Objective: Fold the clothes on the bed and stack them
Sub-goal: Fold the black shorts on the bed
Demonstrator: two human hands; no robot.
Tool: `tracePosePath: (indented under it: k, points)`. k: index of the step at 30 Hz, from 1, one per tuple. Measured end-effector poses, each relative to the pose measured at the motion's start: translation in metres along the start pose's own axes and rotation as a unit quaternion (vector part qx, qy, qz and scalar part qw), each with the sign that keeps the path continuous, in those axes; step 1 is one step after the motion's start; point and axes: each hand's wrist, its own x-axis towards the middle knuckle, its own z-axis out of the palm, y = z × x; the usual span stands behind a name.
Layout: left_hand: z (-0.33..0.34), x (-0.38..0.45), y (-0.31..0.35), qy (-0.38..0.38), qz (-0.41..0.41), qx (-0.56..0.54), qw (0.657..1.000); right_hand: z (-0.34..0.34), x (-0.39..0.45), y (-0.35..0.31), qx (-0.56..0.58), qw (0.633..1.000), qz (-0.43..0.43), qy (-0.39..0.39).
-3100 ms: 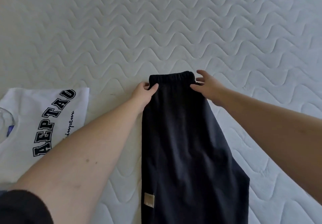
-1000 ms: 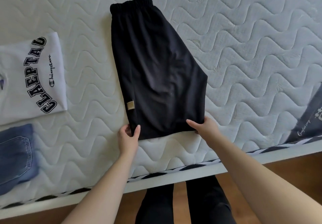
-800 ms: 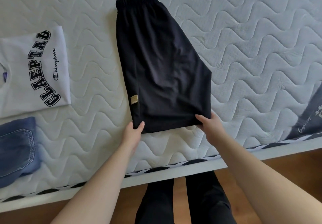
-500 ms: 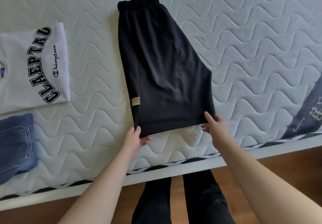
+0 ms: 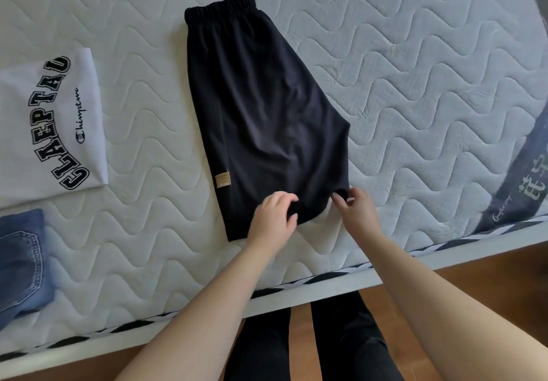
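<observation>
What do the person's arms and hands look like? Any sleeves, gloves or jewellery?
Both forearms are bare up to the frame edge, with no sleeves in view. The left hand and right hand wear no gloves, and no rings, watch or bracelets show. Below, the legs wear dark trousers.

shorts (image 5: 261, 113): matt black cloth | mattress (image 5: 415, 54): quilted white fabric | floor (image 5: 489, 265): glossy wood

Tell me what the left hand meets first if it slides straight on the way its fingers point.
The left hand already grips the hem of the black shorts; further on lies more shorts fabric, probably.
</observation>
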Motion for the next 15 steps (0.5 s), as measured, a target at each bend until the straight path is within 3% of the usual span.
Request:
tracePosePath:
  k: [2,4,7,10,12,15]
  points:
    - [0.011,0.013,0.018,-0.056,0.042,0.01,0.997,-0.004,-0.001,-0.011,0.034,0.999,-0.023,0.0]
    - [0.019,0.028,0.034,-0.077,0.031,0.007,0.997,-0.009,-0.002,-0.021,0.082,0.996,-0.04,-0.02]
    - [0.023,0.048,0.048,-0.014,-0.078,-0.109,0.991,-0.017,-0.002,-0.028,0.203,0.974,-0.052,-0.082]
    - [0.015,0.067,0.047,0.058,-0.248,-0.301,0.919,-0.019,0.007,-0.024,0.272,0.959,-0.028,-0.068]
    - [0.011,0.074,0.04,0.067,-0.292,-0.352,0.887,-0.016,0.01,-0.018,0.24,0.97,0.014,-0.029]
    - [0.008,0.077,0.033,0.071,-0.308,-0.349,0.882,-0.009,0.009,-0.01,0.184,0.98,0.057,-0.043]
